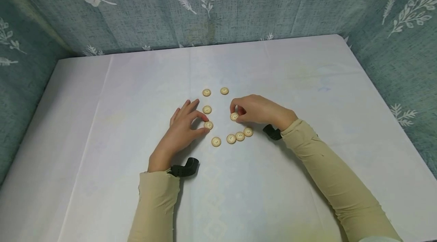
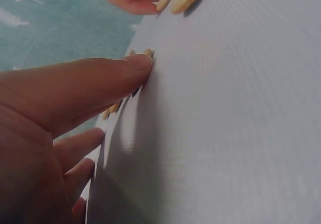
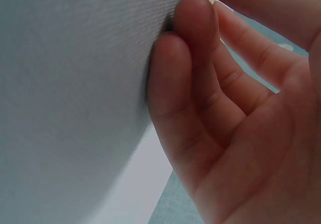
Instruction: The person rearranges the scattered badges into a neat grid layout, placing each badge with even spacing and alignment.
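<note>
Several round, pale wooden buttons lie in a loose ring on the white-covered table. My left hand (image 1: 181, 130) pinches one button (image 1: 208, 125) between thumb and index finger at the ring's left side, its other fingers spread. Across from it, my right hand (image 1: 261, 111) grips another button (image 1: 234, 116) between thumb and fingertips. In the right wrist view the curled fingers (image 3: 173, 78) hide nearly all of that button. The left wrist view shows the left thumb (image 2: 138, 63) over the edge of its button (image 2: 149, 52).
Two buttons, one at left (image 1: 206, 92) and one at right (image 1: 224, 90), lie farthest back. Another button (image 1: 206, 109) is just beyond the left hand. Nearer me, a single button (image 1: 216, 142) lies left of a row of buttons (image 1: 240, 136). A leaf-patterned curtain (image 1: 239, 7) hangs behind the table (image 1: 112, 196).
</note>
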{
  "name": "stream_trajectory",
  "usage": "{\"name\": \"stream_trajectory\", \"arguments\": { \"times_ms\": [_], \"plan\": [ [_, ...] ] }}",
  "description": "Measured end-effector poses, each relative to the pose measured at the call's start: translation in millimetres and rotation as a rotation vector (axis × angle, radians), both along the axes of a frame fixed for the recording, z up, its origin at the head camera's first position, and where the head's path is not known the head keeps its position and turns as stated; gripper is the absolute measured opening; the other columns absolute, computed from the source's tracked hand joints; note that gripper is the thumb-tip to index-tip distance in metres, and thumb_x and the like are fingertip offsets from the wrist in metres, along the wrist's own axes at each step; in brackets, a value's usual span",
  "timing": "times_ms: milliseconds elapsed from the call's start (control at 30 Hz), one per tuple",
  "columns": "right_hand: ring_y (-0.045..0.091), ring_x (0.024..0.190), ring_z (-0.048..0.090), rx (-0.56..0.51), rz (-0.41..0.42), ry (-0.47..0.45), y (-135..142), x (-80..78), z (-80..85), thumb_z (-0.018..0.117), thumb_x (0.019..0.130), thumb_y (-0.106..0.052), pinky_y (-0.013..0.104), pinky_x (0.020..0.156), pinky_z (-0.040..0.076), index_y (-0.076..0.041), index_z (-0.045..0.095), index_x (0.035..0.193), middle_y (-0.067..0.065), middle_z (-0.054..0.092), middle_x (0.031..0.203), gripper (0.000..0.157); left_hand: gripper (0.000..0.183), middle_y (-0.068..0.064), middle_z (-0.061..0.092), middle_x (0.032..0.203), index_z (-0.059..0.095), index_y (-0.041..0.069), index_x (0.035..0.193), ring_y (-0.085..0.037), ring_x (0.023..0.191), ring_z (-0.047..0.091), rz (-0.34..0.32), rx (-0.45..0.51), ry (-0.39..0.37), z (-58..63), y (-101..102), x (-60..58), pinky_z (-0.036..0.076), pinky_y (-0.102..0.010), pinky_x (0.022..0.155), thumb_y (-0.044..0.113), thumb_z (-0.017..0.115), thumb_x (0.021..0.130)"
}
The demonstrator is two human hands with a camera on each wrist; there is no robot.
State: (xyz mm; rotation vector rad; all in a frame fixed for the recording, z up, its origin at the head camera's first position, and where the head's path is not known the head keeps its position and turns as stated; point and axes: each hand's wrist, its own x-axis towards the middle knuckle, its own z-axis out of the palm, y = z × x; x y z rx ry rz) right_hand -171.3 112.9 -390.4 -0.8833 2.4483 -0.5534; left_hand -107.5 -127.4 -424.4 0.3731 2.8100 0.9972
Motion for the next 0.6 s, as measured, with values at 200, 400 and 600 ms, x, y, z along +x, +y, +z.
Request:
{"name": "stream_trajectory", "arguments": {
  "times_ms": [200,400,600],
  "plan": [
    [0.015,0.069,0.047,-0.011,-0.017,0.015,-1.0,-1.1,0.1,0.065,0.081,-0.018,0.028,0.063,0.039,-0.017,0.057,0.097,-0.001,0.053,0.074,0.017,0.021,-0.003,0.023,0.146,0.059,0.022,0.090,-0.019,0.135,0.003,-0.004,-0.004,-0.001,1.7,-0.8,-0.7,-0.002,-0.041,0.106,0.030,0.071,0.075],
    [0.015,0.068,0.047,-0.021,-0.019,0.026,-1.2,-0.8,1.2,0.064,0.081,-0.017,0.029,0.063,0.039,-0.016,0.057,0.097,-0.001,0.053,0.073,0.017,0.021,-0.003,0.023,0.145,0.059,0.022,0.090,-0.020,0.135,0.003,-0.007,-0.008,-0.003,3.8,-1.7,-0.1,-0.002,-0.041,0.106,0.031,0.071,0.075],
    [0.015,0.069,0.047,-0.009,-0.034,0.037,-0.6,-0.5,1.9,0.065,0.081,-0.017,0.029,0.064,0.039,-0.016,0.057,0.099,-0.001,0.053,0.074,0.019,0.021,-0.005,0.023,0.145,0.059,0.022,0.091,-0.021,0.135,0.004,-0.016,0.000,0.002,4.6,-1.9,0.5,-0.001,-0.042,0.105,0.031,0.070,0.076]
  ]
}}
